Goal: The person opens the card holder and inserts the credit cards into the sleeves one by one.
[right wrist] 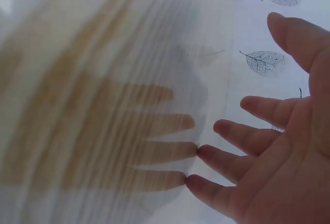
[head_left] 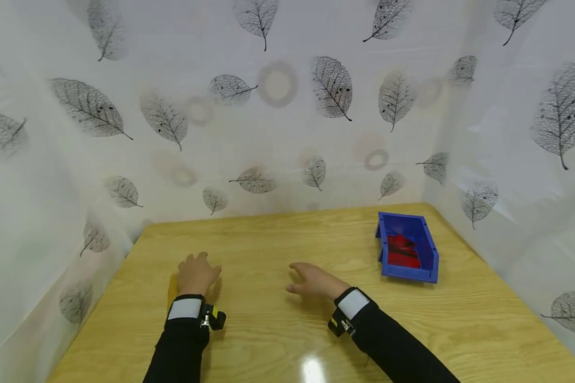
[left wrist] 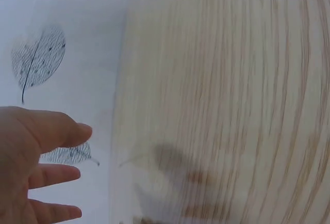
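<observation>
Where your view rises: a whitish sheet (head_left: 287, 135) printed with grey leaves stands behind and along the sides of the table (head_left: 259, 330).
Under your arms: the table's pale wood grain, with a bright reflection near you.
On your arms: black sleeves (head_left: 395, 348), with a strap at each wrist.
Far right: a blue bin (head_left: 409, 274) on the table, well apart from your right grip (head_left: 311, 281).
Right grip: your thumb and fingers are spread apart; you cannot tell whether they touch the table.
Left grip (head_left: 196, 274): your thumb and fingers stand apart.
Bin's contents: something red (head_left: 402, 255).
Beside your left grip: a yellow thing (head_left: 172, 292), partly hidden; contact you cannot tell.
</observation>
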Tool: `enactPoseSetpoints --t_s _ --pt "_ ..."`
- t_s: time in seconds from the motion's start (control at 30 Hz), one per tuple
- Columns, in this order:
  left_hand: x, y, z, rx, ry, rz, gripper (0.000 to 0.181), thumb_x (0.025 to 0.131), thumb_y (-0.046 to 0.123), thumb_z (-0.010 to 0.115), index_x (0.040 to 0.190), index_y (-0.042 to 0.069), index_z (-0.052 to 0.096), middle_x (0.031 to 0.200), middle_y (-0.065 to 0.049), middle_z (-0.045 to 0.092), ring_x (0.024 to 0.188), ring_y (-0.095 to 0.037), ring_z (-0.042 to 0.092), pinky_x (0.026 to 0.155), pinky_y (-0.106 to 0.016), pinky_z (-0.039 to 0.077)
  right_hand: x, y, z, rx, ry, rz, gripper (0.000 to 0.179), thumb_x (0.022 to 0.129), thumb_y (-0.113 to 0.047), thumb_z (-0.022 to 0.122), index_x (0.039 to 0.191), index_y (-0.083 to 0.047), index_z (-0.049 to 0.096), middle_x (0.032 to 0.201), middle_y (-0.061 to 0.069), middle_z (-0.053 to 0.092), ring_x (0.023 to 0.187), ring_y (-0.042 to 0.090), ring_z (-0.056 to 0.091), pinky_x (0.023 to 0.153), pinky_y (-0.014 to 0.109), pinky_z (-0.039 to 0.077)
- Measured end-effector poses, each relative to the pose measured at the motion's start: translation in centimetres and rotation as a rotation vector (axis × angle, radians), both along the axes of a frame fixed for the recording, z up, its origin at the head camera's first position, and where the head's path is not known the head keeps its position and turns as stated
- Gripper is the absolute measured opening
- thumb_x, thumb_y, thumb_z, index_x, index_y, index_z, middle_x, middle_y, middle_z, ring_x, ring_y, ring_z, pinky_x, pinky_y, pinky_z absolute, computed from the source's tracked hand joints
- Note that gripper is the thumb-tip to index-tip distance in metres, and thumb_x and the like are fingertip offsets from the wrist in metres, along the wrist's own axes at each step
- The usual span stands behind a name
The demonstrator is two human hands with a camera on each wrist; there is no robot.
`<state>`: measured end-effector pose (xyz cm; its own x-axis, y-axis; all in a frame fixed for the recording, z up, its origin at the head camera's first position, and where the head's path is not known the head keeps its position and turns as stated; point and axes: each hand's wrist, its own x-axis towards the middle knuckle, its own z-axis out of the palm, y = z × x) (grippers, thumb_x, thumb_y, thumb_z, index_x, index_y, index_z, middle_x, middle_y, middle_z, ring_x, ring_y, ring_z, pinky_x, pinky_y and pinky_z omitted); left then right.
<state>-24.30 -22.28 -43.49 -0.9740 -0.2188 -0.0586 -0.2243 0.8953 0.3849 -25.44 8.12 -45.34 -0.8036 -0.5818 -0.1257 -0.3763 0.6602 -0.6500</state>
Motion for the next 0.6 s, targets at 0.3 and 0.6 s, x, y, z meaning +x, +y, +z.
enactPoseSetpoints --t_s 0.3,0.6 --pt "2.8 -2.0 -0.5 0.077 -0.149 0.05 0.049 0.081 0.021 0.069 0.121 -0.006 0.056 0.109 -0.036 0.052 0.101 -0.057 0.044 0.073 -0.063 0.043 1.5 0.5 0.9 -0.036 0.017 -0.012 0.062 0.097 -0.031 0.06 0.145 0.002 0.039 0.146 0.021 0.043 0.131 0.038 0.043 0.105 0.051 0.037" --pt "2.9 0.4 -1.3 0.053 -0.058 0.001 0.058 0.079 0.024 0.073 0.122 -0.009 0.052 0.109 -0.032 0.049 0.104 -0.054 0.042 0.075 -0.066 0.042 2.4 0.2 1.4 -0.068 0.02 0.003 0.058 0.097 -0.032 0.06 0.142 0.002 0.043 0.142 0.019 0.048 0.128 0.037 0.047 0.102 0.05 0.04"
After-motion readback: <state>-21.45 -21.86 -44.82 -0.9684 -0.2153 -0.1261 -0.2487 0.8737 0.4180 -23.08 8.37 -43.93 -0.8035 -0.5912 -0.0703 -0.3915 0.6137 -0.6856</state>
